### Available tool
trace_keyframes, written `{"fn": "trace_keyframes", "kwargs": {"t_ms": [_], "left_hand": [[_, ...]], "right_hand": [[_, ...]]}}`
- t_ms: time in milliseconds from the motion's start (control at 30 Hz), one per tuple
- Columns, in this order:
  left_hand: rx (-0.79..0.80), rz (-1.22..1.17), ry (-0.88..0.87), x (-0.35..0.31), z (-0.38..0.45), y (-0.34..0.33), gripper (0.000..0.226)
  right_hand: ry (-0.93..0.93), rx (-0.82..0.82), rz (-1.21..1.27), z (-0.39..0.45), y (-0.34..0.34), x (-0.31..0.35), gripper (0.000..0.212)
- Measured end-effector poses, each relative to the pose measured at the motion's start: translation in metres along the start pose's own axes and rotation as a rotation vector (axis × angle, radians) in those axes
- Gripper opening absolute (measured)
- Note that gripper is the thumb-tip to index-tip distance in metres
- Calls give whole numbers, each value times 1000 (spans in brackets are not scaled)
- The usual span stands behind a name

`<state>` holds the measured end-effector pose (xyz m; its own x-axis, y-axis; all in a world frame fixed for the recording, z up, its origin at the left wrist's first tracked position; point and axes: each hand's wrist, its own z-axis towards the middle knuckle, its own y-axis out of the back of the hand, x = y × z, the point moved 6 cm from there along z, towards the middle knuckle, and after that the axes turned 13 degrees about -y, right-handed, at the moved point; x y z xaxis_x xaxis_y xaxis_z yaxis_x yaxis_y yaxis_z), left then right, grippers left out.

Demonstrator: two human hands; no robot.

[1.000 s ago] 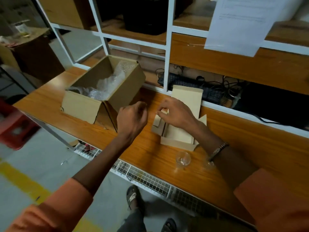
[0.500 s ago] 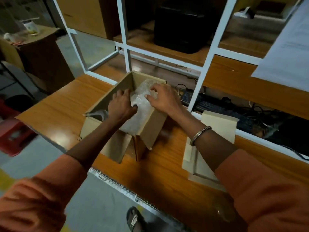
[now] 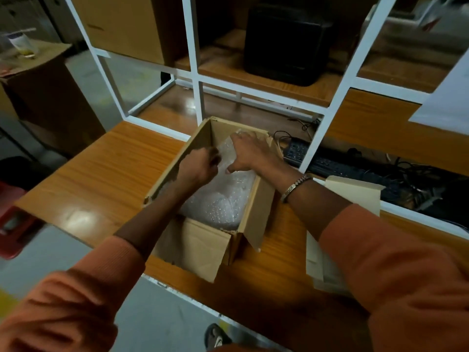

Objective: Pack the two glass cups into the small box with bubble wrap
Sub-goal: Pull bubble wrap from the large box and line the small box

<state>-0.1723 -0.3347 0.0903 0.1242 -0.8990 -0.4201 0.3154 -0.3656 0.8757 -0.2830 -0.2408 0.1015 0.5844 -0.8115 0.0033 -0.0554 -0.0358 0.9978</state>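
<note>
An open cardboard box (image 3: 195, 247) stands on the wooden table, filled with clear bubble wrap (image 3: 223, 196). Both my hands are inside it. My left hand (image 3: 196, 165) has its fingers curled into the bubble wrap at the box's left side. My right hand (image 3: 250, 153) grips the top of the wrap near the box's far wall, thumb pointing down. A flat, pale small box (image 3: 352, 191) lies on the table to the right, partly hidden by my right arm. The two glass cups are out of view.
A white metal shelf frame (image 3: 200, 102) rises just behind the box. A black keyboard (image 3: 327, 163) and tangled cables lie under the shelf at right. A black unit sits on the upper shelf. The table's front edge runs below my arms; a red crate (image 3: 12, 224) stands on the floor at left.
My hands left the small flat box, reached into the larger box and took hold of the bubble wrap. The view swung left, and the glass cups dropped out of sight.
</note>
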Motion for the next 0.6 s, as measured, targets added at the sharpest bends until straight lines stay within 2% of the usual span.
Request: {"fn": "trace_keyframes", "kwargs": {"t_ms": [67, 100, 200, 233, 333, 467, 533, 600], "left_hand": [[-23, -209, -55, -17, 10, 15, 26], [-33, -262, -91, -25, 16, 23, 27], [-114, -280, -189, -51, 24, 47, 31], [-142, -276, -197, -60, 25, 55, 36], [-170, -115, -178, -78, 28, 67, 63], [-243, 33, -164, -102, 30, 72, 51], [-250, -37, -135, -123, 26, 65, 49], [-227, -256, -127, -145, 22, 53, 37]], "right_hand": [[9, 40, 99, 0, 9, -6, 104], [24, 74, 181, 0, 16, -11, 93], [58, 107, 439, -10, 50, -38, 39], [54, 108, 501, -16, 61, -50, 29], [35, 95, 677, -38, 96, -91, 26], [-48, 38, 897, -69, 122, -156, 23], [-88, 27, 992, -87, 122, -185, 22], [-132, 20, 1023, -109, 118, -214, 24]]}}
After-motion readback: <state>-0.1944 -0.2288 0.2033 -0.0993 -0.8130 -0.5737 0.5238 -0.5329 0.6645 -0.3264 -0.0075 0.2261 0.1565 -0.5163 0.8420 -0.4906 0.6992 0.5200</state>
